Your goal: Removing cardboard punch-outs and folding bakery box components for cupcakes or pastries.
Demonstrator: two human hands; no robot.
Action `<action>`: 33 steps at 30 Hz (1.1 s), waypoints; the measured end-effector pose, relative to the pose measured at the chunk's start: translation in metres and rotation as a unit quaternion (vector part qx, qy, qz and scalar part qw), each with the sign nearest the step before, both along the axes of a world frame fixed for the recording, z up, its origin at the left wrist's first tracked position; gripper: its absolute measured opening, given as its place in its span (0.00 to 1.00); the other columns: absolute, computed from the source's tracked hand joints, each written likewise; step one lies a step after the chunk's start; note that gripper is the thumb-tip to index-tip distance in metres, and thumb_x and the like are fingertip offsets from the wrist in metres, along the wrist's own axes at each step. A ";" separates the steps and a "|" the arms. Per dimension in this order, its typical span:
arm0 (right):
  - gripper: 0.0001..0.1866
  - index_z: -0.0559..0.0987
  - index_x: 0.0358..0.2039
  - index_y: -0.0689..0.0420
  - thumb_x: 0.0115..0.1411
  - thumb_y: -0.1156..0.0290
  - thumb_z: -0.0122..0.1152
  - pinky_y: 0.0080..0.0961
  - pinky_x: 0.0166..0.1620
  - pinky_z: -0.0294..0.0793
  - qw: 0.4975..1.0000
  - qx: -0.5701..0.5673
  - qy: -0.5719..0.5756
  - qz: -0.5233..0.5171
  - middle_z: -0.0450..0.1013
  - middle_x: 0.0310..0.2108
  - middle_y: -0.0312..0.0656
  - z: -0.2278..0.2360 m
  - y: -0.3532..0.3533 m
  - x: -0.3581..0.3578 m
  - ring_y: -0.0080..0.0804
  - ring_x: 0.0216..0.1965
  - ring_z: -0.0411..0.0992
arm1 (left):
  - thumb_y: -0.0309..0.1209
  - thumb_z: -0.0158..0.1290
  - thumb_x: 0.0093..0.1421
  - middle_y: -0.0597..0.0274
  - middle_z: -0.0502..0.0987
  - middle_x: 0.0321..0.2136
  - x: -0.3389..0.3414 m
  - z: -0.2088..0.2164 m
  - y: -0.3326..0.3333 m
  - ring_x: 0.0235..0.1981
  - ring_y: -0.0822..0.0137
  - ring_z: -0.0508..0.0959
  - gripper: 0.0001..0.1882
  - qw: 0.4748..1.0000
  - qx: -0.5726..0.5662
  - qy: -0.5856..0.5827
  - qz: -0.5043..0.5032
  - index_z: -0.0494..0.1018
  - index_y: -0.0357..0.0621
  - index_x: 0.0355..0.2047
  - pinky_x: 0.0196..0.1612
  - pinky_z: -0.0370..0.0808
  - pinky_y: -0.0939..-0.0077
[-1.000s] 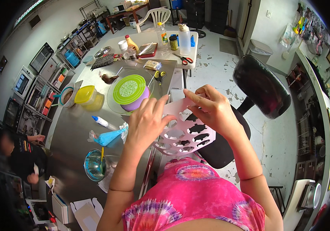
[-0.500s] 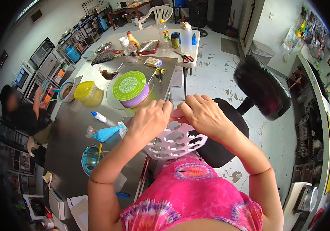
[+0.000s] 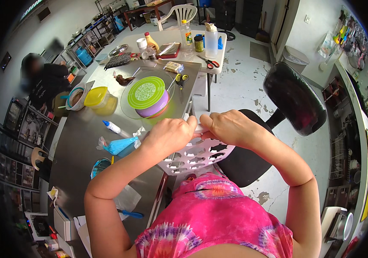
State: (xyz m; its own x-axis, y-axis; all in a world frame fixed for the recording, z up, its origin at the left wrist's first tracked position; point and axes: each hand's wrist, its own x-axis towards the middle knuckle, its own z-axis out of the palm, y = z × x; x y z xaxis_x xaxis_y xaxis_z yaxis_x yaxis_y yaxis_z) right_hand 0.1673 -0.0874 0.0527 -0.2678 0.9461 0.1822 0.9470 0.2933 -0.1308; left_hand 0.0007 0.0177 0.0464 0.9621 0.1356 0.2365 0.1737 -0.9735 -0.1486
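Above the table's near edge I hold a pale pink sheet with rows of round, notched cut-outs (image 3: 206, 151). Its top edge is pinched in both fists, and the rest hangs toward my lap. My left hand (image 3: 171, 134) is closed on the edge, thumb and fingers pressed together. Close beside it, my right hand (image 3: 231, 127) grips the same edge, knuckles up. The fingers partly hide where the sheet is held. Just beyond my left hand, a green disc (image 3: 146, 92) tops a purple round form (image 3: 154, 107) on a clear round plate.
On the steel table (image 3: 78, 148) lie a blue piping bag (image 3: 119, 146), a white tube (image 3: 111, 126), a yellow-lidded tub (image 3: 101, 101) and yellow-handled scissors (image 3: 181, 79). A black swivel chair (image 3: 293, 99) stands right. A person in dark clothes (image 3: 48, 84) is at far left.
Both fists have come slightly lower, and the sheet's lower edge sits a little higher. My left forearm now covers more of the blue-smeared bowl. The person at left now stands more upright.
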 end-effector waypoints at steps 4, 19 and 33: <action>0.12 0.70 0.29 0.59 0.56 0.62 0.52 0.37 0.25 0.71 0.999 -0.021 0.032 0.019 0.70 0.20 0.44 0.002 -0.003 0.002 0.45 0.23 0.73 | 0.43 0.52 0.53 0.58 0.72 0.13 -0.001 0.000 -0.002 0.18 0.61 0.77 0.18 0.999 -0.032 0.038 0.002 0.63 0.39 0.25 0.19 0.74 0.71; 0.11 0.72 0.32 0.57 0.57 0.62 0.51 0.37 0.27 0.71 0.998 -0.019 0.052 -0.006 0.70 0.22 0.43 0.002 -0.015 0.012 0.45 0.24 0.72 | 0.53 0.49 0.53 0.62 0.68 0.11 -0.028 -0.022 0.020 0.13 0.63 0.73 0.24 0.998 0.030 -0.059 -0.017 0.65 0.42 0.28 0.16 0.69 0.73; 0.12 0.73 0.26 0.58 0.56 0.62 0.53 0.35 0.27 0.70 0.998 0.027 0.059 0.024 0.67 0.23 0.42 -0.007 -0.016 0.006 0.43 0.23 0.71 | 0.46 0.46 0.58 0.52 0.69 0.10 -0.030 0.001 0.016 0.16 0.50 0.74 0.19 0.990 -0.109 0.084 -0.008 0.66 0.42 0.25 0.19 0.69 0.59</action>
State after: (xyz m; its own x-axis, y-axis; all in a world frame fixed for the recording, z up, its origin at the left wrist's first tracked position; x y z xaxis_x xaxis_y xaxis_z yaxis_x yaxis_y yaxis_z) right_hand 0.1730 -0.1039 0.0452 -0.2869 0.9206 0.2649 0.9103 0.3481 -0.2240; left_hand -0.0291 0.0341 0.0475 0.9877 0.1508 0.0402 0.1492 -0.9880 0.0407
